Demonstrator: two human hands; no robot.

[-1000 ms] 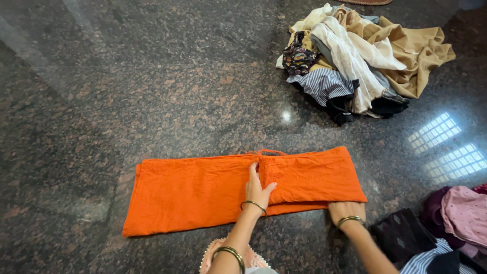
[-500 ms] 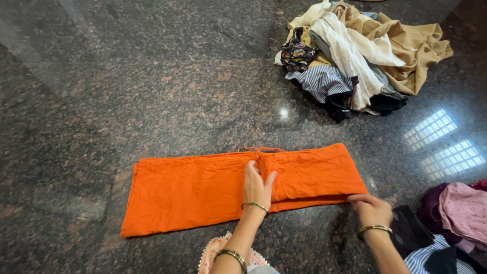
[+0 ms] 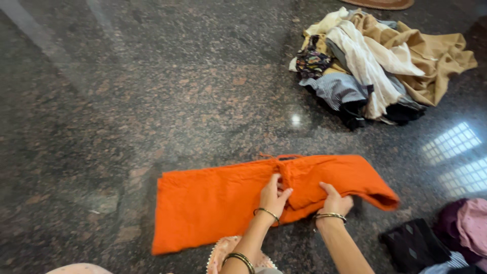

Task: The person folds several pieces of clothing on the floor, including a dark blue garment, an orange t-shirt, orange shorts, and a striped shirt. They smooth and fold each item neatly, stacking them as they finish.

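Orange garment on a dark granite floor, worked by two hands.

Head view: the orange garment (image 3: pixel 223 203) is laid near the centre; its right end is gripped and lifted by the right hand (image 3: pixel 335 200), fingers curled, while the left hand (image 3: pixel 274 195) is pressed flat at its middle. A heap of clothes (image 3: pixel 380 61) is seen far right.

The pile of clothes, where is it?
In the head view, the pile of clothes lies on the dark stone floor, upper right, beyond the orange garment.

clothes heap (image 3: pixel 385 66) on granite floor (image 3: pixel 127 91)
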